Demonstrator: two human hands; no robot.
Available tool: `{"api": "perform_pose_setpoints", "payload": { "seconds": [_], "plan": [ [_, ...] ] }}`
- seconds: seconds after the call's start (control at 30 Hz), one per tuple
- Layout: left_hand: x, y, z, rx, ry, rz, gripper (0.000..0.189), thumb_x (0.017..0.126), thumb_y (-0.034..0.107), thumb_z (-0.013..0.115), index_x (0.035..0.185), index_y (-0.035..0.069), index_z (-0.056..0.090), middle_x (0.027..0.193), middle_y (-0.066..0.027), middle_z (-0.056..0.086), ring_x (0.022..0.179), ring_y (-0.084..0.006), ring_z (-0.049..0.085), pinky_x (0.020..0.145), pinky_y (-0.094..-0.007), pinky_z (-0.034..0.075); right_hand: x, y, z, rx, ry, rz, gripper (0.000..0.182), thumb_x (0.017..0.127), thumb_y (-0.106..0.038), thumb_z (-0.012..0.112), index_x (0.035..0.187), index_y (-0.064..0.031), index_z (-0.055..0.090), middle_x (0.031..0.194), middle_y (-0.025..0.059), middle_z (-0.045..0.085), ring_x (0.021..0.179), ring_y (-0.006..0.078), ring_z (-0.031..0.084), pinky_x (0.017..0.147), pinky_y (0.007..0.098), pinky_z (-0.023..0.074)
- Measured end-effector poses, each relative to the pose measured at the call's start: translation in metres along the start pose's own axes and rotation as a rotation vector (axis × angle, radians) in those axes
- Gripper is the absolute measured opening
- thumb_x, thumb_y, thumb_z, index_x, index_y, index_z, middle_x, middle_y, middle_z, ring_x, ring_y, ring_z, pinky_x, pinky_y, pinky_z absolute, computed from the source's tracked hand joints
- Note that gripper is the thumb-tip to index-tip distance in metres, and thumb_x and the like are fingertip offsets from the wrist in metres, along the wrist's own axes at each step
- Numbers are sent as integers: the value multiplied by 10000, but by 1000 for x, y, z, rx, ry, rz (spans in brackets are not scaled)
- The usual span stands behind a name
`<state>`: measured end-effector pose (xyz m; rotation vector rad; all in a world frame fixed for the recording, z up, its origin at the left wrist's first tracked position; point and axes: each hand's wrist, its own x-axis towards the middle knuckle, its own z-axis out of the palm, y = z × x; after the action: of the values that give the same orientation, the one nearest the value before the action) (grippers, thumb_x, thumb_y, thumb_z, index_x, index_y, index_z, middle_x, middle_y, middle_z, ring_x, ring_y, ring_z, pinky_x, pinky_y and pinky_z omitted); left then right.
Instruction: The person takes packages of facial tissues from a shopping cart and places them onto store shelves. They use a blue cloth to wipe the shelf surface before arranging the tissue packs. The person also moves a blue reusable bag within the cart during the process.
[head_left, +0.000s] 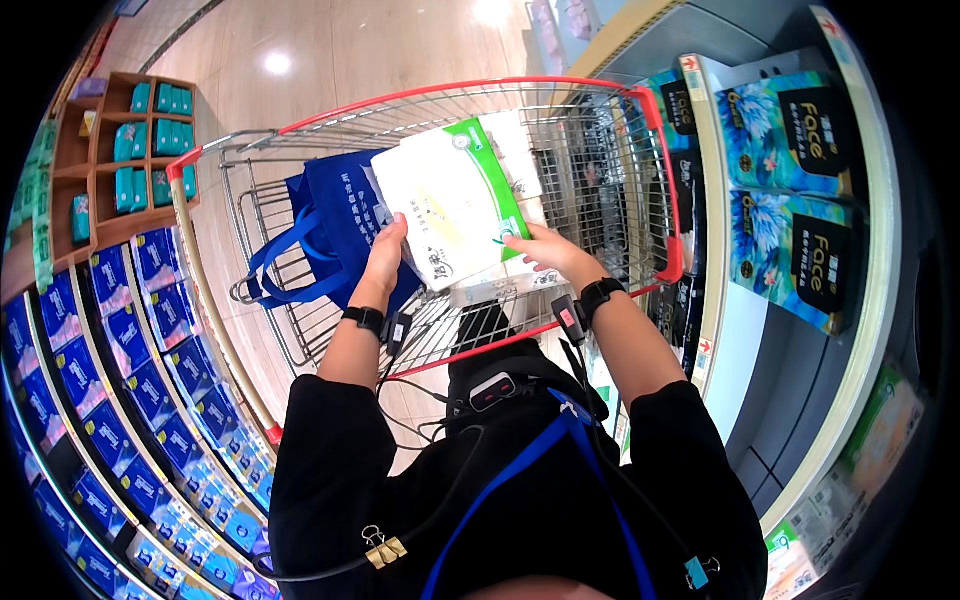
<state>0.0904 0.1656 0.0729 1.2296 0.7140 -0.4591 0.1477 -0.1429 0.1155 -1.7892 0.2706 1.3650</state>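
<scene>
A white and green plastic-wrapped tissue pack (450, 202) is held between both hands, over a wire shopping cart with red edging (420, 88). My left hand (388, 251) grips its left side, and my right hand (551, 250) grips the lower right corner, thumb on the green band. Beneath and to the right of it, more white packs (517, 150) lie in the cart. A blue fabric bag (330, 202) with white writing rests in the cart on the left, its handles hanging loosely. Both wrists wear black straps with small cabled devices.
Shelves of blue tissue packs (150, 397) curve along the left, below a wooden cubby rack (96, 180) with teal packs. On the right, a shelf edge (874, 300) runs beside large blue and black tissue packs (795, 255). The cart's handle bar (225, 315) is at left.
</scene>
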Motion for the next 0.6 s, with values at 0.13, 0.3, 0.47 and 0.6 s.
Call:
{"api": "perform_pose_setpoints", "payload": {
  "seconds": [0.13, 0.3, 0.47, 0.6],
  "plan": [
    [-29, 31, 37, 100, -91, 105, 401, 1052, 415, 510, 946, 69, 683, 921, -18, 678, 878, -121, 589, 817, -272, 445, -31, 24, -14, 154, 95, -36, 793, 913, -683, 570, 1456, -115, 468, 1383, 99, 570, 1107, 239, 608, 896, 431, 527],
    [-113, 112, 156, 102, -401, 288, 433, 1051, 339, 521, 712, 78, 592, 733, -35, 623, 658, -149, 591, 640, -285, 470, -101, 74, -42, 433, 34, -154, 855, 927, -747, 482, 1463, -80, 480, 1347, 104, 560, 1120, 226, 577, 947, 389, 483],
    [-189, 121, 254, 63, -577, 301, 366, 1047, 299, 534, 897, -1, 679, 865, -113, 720, 818, -202, 723, 799, -311, 595, -230, 127, -39, 382, 170, -830, 1069, 855, -455, 791, 1617, -111, 124, 1560, 141, 386, 1446, 278, 363, 1136, 458, 328],
    [-280, 131, 325, 193, -701, 453, 382, 1058, 266, 497, 996, -59, 688, 917, -154, 736, 842, -239, 741, 794, -332, 611, -291, 153, -42, 96, 862, -961, 1382, 554, -434, 976, 1589, -50, 144, 1576, 218, 306, 1468, 344, 320, 1205, 435, 270]
  ]
}}
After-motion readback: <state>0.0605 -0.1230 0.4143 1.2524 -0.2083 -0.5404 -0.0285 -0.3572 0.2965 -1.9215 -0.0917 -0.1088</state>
